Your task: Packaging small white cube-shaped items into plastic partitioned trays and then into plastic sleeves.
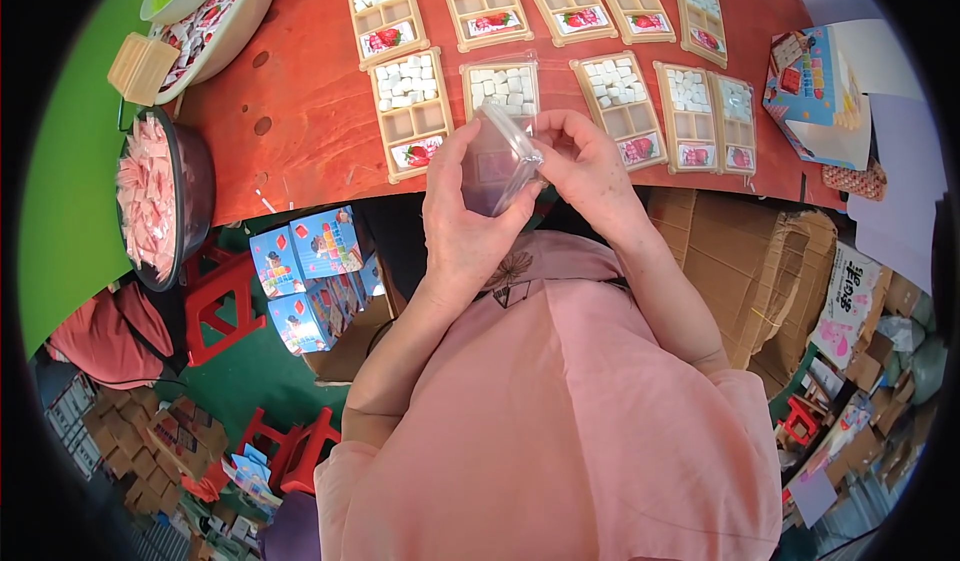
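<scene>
Over the table's near edge, my left hand [458, 211] and my right hand [590, 169] hold a clear plastic lid [487, 166] between them. The left fingers and thumb clasp its side, while the right thumb and fingers pinch its right edge. The lid is tilted, and its edge looks layered; I cannot tell whether it is one lid or several nested. Just behind it lies a beige compartment tray [502, 89] with white cubes, partly hidden, with clear plastic over it. Similar trays, such as the left one [412, 111], hold white cubes and a strawberry-printed packet.
More filled trays [487, 3] form two rows on the red table [300, 91]. At left stand a dark bowl of pink packets [150, 201] and a cream basin [255, 21]. A blue printed box [815, 91] is at right. Below are blue boxes [305, 276] and an open carton [740, 261].
</scene>
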Motion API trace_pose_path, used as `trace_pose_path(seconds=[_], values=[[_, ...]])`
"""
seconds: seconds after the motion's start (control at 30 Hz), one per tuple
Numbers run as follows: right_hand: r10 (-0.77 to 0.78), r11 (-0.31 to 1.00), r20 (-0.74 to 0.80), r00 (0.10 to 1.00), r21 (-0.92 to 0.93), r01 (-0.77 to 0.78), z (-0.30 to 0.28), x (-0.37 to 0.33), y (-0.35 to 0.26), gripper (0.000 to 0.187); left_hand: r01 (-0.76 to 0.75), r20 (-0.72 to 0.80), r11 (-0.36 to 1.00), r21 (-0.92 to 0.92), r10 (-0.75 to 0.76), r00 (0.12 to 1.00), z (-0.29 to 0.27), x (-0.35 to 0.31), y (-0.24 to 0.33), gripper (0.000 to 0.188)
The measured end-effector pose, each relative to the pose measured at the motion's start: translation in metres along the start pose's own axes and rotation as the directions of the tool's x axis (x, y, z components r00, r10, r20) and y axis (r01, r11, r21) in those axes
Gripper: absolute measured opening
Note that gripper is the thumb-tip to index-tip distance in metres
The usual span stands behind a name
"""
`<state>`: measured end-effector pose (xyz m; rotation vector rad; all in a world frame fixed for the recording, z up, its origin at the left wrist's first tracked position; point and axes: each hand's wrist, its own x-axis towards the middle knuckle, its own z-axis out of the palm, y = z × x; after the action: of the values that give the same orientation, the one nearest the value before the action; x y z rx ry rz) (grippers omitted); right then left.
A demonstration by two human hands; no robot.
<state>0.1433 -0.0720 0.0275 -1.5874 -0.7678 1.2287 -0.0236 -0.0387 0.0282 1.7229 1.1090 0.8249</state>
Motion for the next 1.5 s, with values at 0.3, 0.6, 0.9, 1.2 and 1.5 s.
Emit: trace_pose_path(seconds=[0.3, 0.6, 0.9, 1.2, 1.5], values=[[0.023, 0.977, 0.216, 0.976, 0.203, -0.068, 0.002, -0.016, -0.013, 0.021, 0.011, -0.040, 0.999, -0.042, -0.013, 0.999, 0.003, 0.000, 0.005, 0.084], [-0.680, 0.598, 0.098, 0.727, -0.499, 0.627, 0.009, 0.006, -0.006, 0.021, 0.078, -0.119, 0.968, -0.239, -0.108, 0.987, 0.002, 0.002, -0.003, 0.089], [-0.616, 0.178, 0.227, 0.754, -0.892, 0.415, 0.018, 0.025, 0.011, 0.051, 0.168, -0.124, 0.788, -0.592, -0.295, 0.947, -0.023, 0.005, 0.017, 0.080], [-0.599, 0.068, 0.249, 0.761, -0.931, 0.358, 0.005, 0.018, -0.015, 0.043, 0.249, -0.034, 0.680, -0.690, -0.374, 0.927, -0.048, 0.001, 0.013, 0.078], [-0.058, 0.971, 0.384, 0.921, 0.237, -0.037, 0.060, 0.001, -0.050, 0.028, 0.163, -0.097, 0.797, -0.581, -0.267, 0.959, -0.044, -0.009, 0.009, 0.086]])
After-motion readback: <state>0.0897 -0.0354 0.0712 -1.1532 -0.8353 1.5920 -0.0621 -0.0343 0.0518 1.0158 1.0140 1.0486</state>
